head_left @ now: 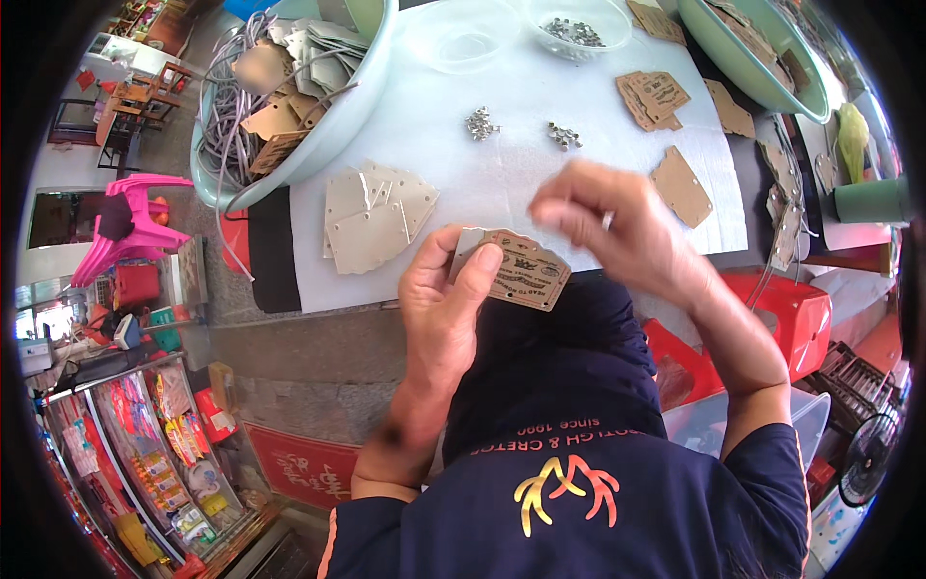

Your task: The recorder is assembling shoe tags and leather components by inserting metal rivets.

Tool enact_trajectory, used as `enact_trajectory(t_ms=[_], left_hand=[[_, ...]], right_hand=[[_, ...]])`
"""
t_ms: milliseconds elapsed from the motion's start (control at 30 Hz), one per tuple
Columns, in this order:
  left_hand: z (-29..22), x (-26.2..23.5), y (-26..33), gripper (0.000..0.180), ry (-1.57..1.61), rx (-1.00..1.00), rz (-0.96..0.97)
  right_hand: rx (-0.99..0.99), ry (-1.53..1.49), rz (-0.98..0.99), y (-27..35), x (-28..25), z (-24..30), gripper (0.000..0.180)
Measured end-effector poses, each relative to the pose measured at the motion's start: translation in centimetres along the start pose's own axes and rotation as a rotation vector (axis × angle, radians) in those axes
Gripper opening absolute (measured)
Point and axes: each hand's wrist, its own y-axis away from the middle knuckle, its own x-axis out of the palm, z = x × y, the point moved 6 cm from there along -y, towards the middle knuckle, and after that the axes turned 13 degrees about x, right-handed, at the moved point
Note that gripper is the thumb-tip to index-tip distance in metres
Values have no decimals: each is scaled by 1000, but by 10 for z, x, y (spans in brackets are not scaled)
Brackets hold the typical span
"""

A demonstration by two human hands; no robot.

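My left hand (444,289) grips a brown printed card tag (526,275) with small holes along its edges, thumb on its face and fingers behind. A greyish strip shows along the tag's left side. Just right of and above it is my right hand (617,217), blurred, its fingers curled toward the thumb in a pinch; whatever they hold is too small or hidden to make out. Two small heaps of shiny metal fasteners (480,124) lie on the white-covered table beyond my hands. To the left, several pale grey plates (371,222) with corner holes lie overlapped.
A light-green basin (333,121) with grey cords and tags stands at the far left; another basin (805,92) is far right. Clear bowls (622,39) sit at the back, one with fasteners. Brown tags (683,185) lie to the right. Red stools (786,318) stand beside me.
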Motion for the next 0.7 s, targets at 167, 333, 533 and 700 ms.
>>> enact_trajectory(t_ms=[167,333,533,700], left_hand=[[2,-3,0,21,-32,29,35],[3,-6,-4,20,-41,13,31],[2,-9,0,20,-48,11,20],[3,-8,0,19,-51,-5,25]], right_hand=[[-147,347,-228,-48,-19,10,14],[-214,594,-254,-74,-5,7,15],[-169,755,-257,-84,6,6,14],[-270,840,-240,-89,8,4,12]])
